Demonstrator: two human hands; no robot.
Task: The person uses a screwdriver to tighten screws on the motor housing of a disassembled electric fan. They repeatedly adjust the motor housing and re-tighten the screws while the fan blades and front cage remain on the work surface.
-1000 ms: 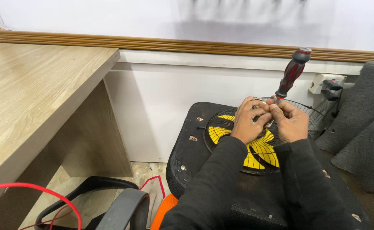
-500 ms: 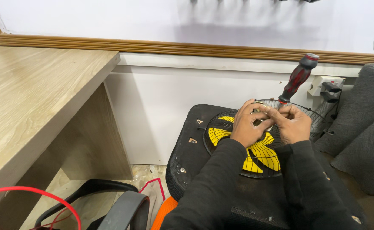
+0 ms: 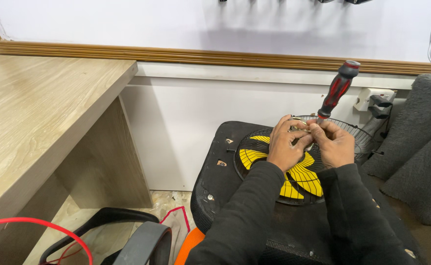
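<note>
The fingers (image 3: 301,133) of both hands meet over the centre of the fan, curled closely around something small at the hub; what this small part is cannot be told, because the fingers cover it. The left hand (image 3: 285,147) has its fingers bent in and pinching. The right hand (image 3: 334,144) is closed too, and it holds the screwdriver (image 3: 339,91), whose red and black handle stands up toward 1 o'clock from the hands.

Compared with one second ago, the hands are at the same place on the hub. The handle of the screwdriver now leans a little less and sits higher and more to the right in the view, although part of this may be the head camera moving. It suggests that the work at the hub goes on with small movements of the fingers, not with big ones.

Going outward, under the hands lies one fan with yellow blades (image 3: 299,176), inside one round black wire guard (image 3: 345,128), which rises at 2 o'clock. The fan rests on one black padded seat (image 3: 215,172).

Counted: two hands, one screwdriver, one fan. At 9 o'clock there is one wooden surface (image 3: 39,113), at 3 o'clock grey cushions (image 3: 421,147), at 7 o'clock one red cable (image 3: 53,228), and at 2 o'clock one wall socket with a dark plug (image 3: 375,100).
</note>
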